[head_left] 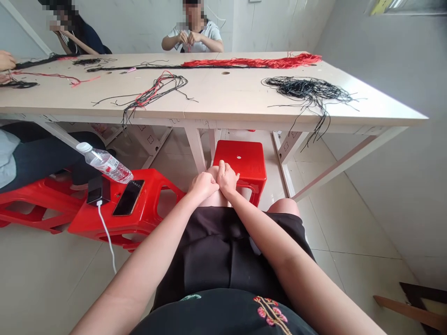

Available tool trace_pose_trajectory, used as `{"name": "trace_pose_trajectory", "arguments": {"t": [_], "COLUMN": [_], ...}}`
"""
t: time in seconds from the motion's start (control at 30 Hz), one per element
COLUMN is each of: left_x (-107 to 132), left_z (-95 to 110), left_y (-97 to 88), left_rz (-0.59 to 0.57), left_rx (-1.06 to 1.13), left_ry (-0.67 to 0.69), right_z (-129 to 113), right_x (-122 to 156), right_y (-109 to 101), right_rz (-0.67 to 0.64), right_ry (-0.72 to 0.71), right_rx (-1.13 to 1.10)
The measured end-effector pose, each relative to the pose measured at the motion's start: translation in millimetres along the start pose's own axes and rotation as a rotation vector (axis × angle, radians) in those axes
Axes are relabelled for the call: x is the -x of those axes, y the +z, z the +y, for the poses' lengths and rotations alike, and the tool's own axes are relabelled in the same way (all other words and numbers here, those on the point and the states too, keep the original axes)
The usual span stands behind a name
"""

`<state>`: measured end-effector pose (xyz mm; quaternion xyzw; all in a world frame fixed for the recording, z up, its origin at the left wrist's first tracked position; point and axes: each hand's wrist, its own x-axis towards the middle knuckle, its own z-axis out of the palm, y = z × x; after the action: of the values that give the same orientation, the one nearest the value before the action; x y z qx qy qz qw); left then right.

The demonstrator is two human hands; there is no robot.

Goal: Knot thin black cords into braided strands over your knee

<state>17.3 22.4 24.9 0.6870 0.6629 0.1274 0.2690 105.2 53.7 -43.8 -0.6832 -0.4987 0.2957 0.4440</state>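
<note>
My left hand [203, 187] rests on my bare knee [211, 201], its fingers curled and pressed together. Right beside it, touching it, my right hand [226, 177] also lies on the knee with bent fingers. Both hands are closed; whatever they may hold is hidden or too small to make out. Just beyond them stands a red plastic stool [240, 158], partly under the table. On the table lie a loose bundle of black and red cords [153, 90] and a tangled heap of black cords [307, 88], some ends hanging over the front edge.
A long bundle of red cords [251, 61] stretches across the table [223, 102]. At my left, a red stool [146, 186] carries a water bottle [108, 163], a phone [128, 197] and a black charger [98, 190] with a white cable. Several people sit around the table.
</note>
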Motion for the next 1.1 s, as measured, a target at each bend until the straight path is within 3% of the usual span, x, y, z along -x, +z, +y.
{"name": "trace_pose_trajectory", "arguments": {"t": [0.17, 0.23, 0.3, 0.43, 0.6, 0.7, 0.87, 1.1], "left_x": [5, 12, 21, 40, 54, 57, 61, 65], "left_z": [-11, -14, -13, -2, 9, 10, 14, 19], "left_y": [-3.2, -4.4, -5.2, -5.1, -7.9, -10.1, -8.3, -6.1], "left_rz": [0.015, 0.014, 0.005, -0.028, -0.051, -0.077, -0.118, -0.103], "left_rx": [0.336, 0.464, 0.598, 0.984, 1.197, 1.308, 1.466, 1.571], "left_ry": [-0.049, -0.074, -0.090, -0.132, -0.223, -0.211, -0.228, -0.276], "right_z": [-7, -8, -8, -12, -20, -26, -31, -32], "right_x": [6, 22, 44, 82, 91, 93, 99, 102], "right_y": [-18, -34, -50, -67, -67, -70, -75, -80], "right_rz": [0.056, 0.133, 0.229, 0.146, 0.008, -0.055, -0.013, -0.063], "right_ry": [-0.100, -0.225, -0.437, -0.621, -0.504, -0.421, -0.381, -0.373], "right_rx": [-0.046, -0.078, -0.128, -0.166, -0.329, -0.443, -0.417, -0.452]}}
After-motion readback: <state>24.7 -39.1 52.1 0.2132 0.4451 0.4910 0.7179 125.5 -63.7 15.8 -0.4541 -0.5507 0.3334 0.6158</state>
